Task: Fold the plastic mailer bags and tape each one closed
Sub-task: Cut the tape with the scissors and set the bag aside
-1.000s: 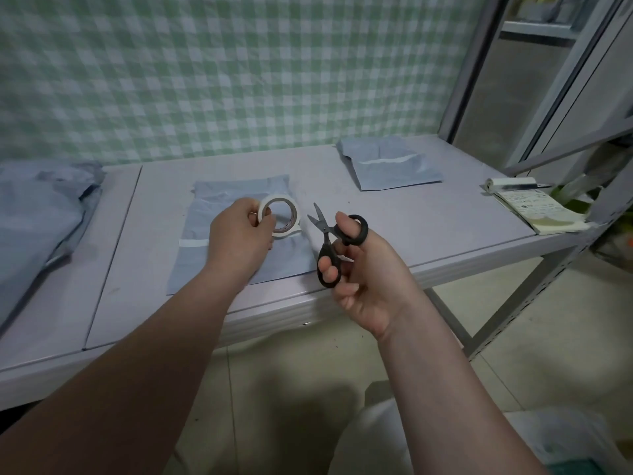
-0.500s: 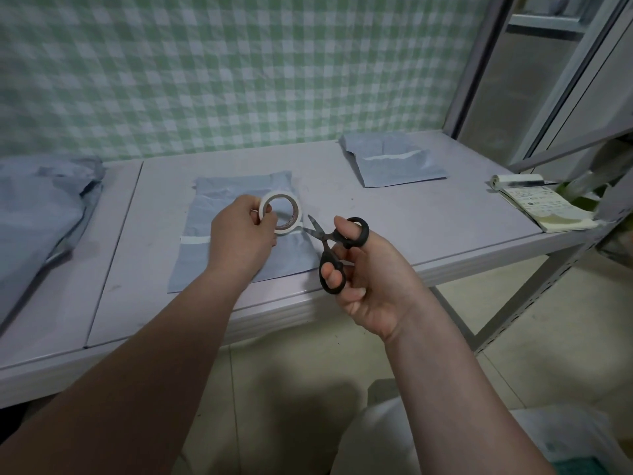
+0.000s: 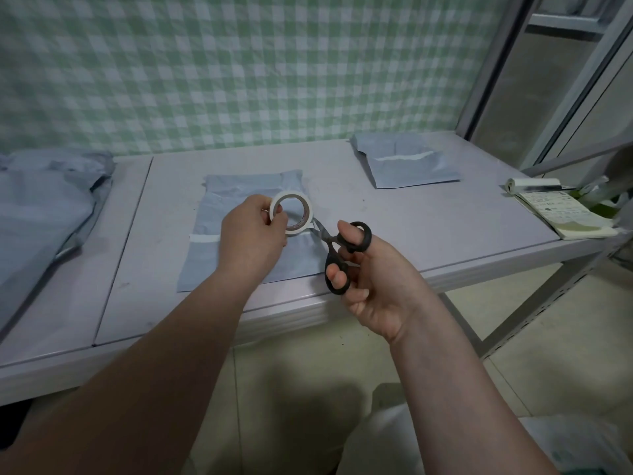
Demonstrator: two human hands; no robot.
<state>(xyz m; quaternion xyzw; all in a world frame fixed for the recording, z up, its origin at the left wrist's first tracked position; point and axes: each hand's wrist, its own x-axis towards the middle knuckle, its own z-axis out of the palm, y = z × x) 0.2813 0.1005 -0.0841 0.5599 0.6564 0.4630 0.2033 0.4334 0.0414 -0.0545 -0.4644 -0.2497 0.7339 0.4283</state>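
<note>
Pinched tape roll [image 3: 291,195] in left grip [image 3: 251,234], above mailer bag [image 3: 239,190] on counter [image 3: 428,231]; clasped scissors [image 3: 331,240] in right grip [image 3: 376,279], blades at roll.

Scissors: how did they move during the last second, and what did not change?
The right hand swung the scissors to the left. The blades tipped from pointing upward to pointing at the lower right edge of the roll. The left hand keeps gripping the roll, and the mailer beneath lies as before.
</note>
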